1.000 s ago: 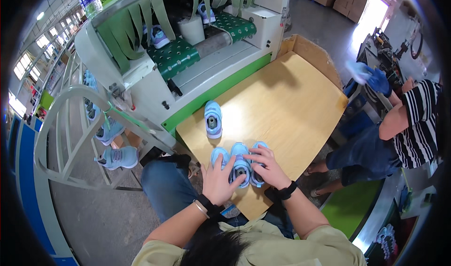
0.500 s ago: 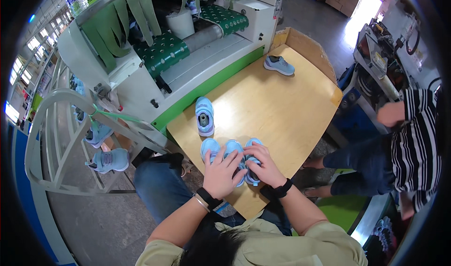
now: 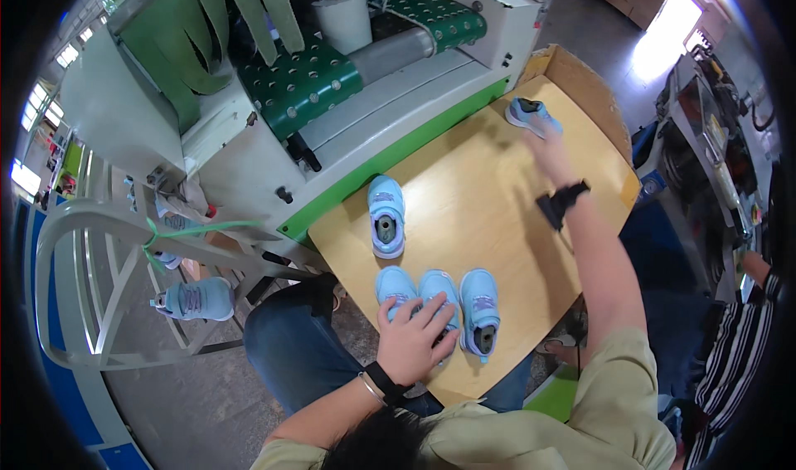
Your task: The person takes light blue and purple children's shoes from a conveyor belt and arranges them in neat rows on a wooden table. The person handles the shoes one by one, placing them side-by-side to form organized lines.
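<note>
the far shoe (image 3: 522,115) lies crosswise on the table (image 3: 477,192), right end at your nearer right hand (image 3: 550,153), its grip too blurred to tell; your left hand (image 3: 414,338) spreads open over two shoes (image 3: 395,282).

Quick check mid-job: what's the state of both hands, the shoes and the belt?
Single shoe: upright, dark insert inside
Left row shoe: upright, partly covered
Middle row shoe: upright, partly covered
Right row shoe: upright, uncovered
Far shoe: upright
Left hand: spread over left and middle row shoes
Right hand: at far shoe, blurred; grip unclear
Green belt: motion unclear
</note>
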`<state>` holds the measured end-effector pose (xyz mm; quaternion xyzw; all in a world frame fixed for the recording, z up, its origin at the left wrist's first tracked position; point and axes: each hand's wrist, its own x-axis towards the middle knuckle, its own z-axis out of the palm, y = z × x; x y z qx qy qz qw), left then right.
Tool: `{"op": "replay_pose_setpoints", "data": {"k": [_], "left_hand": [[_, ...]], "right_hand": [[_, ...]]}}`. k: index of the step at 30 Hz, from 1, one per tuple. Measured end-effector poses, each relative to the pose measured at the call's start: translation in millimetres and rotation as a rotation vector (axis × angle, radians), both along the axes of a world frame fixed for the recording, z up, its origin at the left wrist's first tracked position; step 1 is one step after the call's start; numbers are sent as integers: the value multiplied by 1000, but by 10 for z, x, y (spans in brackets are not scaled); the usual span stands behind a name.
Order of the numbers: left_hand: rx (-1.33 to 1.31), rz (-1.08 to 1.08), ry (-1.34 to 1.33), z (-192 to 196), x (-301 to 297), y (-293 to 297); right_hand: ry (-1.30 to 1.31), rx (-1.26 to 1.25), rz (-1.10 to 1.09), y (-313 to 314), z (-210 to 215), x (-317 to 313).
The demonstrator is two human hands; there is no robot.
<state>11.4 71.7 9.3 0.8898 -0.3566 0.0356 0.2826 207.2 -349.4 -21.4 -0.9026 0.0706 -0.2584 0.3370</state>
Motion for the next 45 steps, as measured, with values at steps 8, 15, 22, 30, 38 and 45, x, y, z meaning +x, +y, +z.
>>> {"op": "replay_pose_setpoints", "data": {"k": [8, 15, 22, 30, 38, 45], "left_hand": [[-9, -7, 18, -19, 16, -14], [2, 4, 5, -21, -10, -29], [33, -2, -42, 49, -15, -41], [53, -28, 70, 66, -27, -24], [-122, -156, 9, 376, 916, -438], [385, -77, 120, 0, 1551, -1018]], "right_hand": [[149, 131, -328, -565, -464, 755], [220, 274, 285, 586, -372, -387], [31, -20, 1, 986, -130, -104], [416, 37, 396, 1233, -48, -284], [227, 279, 324, 1905, 390, -2604], [173, 396, 176, 2110, 123, -3130]]}}
